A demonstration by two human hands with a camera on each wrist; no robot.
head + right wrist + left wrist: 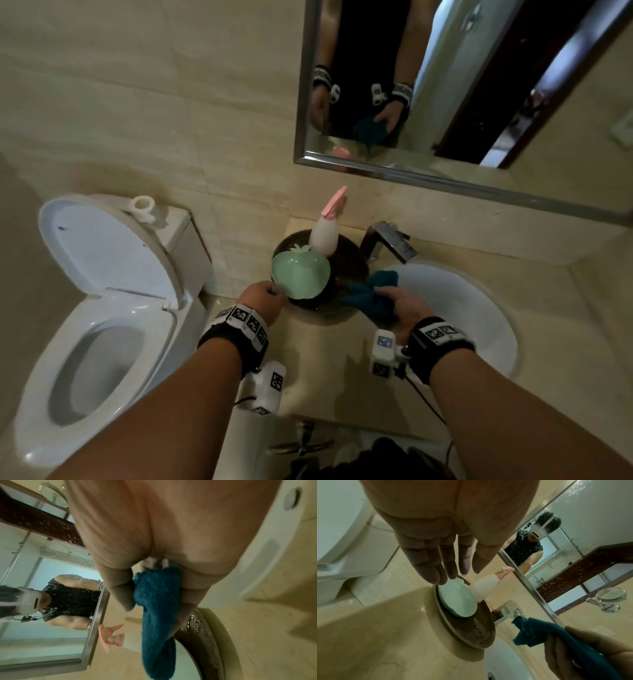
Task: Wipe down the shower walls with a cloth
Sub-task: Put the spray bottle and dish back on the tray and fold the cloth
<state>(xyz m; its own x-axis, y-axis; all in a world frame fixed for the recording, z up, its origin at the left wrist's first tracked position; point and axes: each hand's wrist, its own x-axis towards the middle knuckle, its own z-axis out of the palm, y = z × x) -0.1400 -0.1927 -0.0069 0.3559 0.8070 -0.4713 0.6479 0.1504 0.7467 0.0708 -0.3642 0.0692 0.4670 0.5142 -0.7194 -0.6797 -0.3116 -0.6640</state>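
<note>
Your right hand (404, 310) grips the blue cloth (368, 296), bunched, its free end trailing toward the dark round tray (467, 631) on the bench (325, 363). Your left hand (263, 301), fingers nearly straight, touches the green dish (299, 275). No shower wall is directly ahead; you'll likely turn away.

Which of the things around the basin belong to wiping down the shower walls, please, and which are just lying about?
For the job:
- blue cloth, held in the right hand
- spray bottle, probably, standing on the brown tray

Lying about:
- green dish, touched by the left hand
- tap
- sink
- toilet
- mirror
</note>
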